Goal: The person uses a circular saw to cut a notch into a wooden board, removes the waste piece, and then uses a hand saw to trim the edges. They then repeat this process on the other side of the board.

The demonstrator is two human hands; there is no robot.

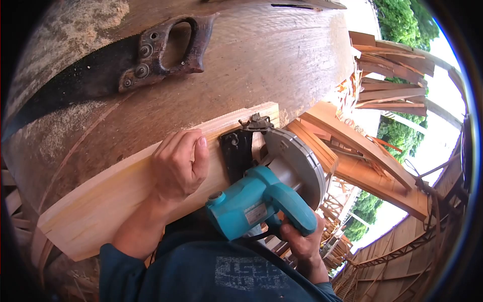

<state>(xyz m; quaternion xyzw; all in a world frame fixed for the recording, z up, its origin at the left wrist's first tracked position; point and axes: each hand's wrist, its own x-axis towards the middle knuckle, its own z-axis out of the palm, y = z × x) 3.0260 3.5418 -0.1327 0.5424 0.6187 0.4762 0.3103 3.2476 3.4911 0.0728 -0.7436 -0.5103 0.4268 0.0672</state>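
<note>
A teal circular saw (251,201) with a grey blade guard stands with its black base plate on the right end of a pale wooden board (115,186). My right hand (305,241) is wrapped round the saw's rear handle; some of its fingers are hidden behind the handle. To the left of the base plate, my left hand (178,161) lies on the board, closed, with its curled fingers at the far edge and the thumb towards the saw. The blade itself is hidden by the guard and base plate.
Beyond the board, a handsaw (166,45) with a worn wooden handle lies on the brown worktable (251,65), which carries sawdust. Stacked offcuts (392,85) and long planks (362,146) stand off to the right. A dark cable runs below the circular saw, near my shirt.
</note>
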